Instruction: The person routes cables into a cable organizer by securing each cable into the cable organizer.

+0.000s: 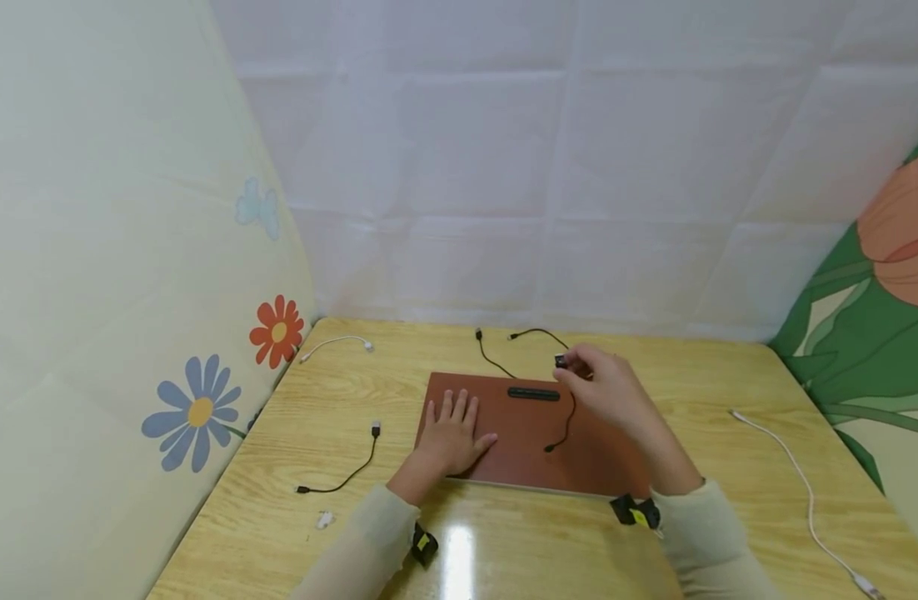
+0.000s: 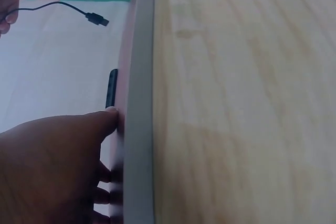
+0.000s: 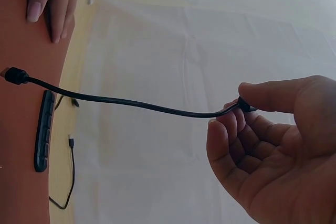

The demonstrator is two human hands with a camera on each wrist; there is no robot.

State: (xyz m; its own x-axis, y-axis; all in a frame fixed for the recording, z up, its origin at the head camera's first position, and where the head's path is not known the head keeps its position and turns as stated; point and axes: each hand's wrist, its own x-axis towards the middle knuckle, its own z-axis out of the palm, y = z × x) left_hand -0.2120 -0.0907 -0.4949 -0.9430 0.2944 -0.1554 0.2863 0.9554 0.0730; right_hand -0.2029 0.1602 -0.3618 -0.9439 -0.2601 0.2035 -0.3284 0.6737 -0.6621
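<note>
My left hand lies flat with spread fingers on a reddish-brown board. Above the board's far right part, my right hand pinches one end of a short black USB cable between thumb and fingers. The cable's other connector dangles over the board, apart from the hand. Between the two hands, a black slotted cable holder sits near the board's far edge, with nothing seen in its slots.
Behind the board lie two black cables. Left of it are another black cable, a small white piece and a short white cable. A longer white cable lies at right. Cloth walls surround the wooden table.
</note>
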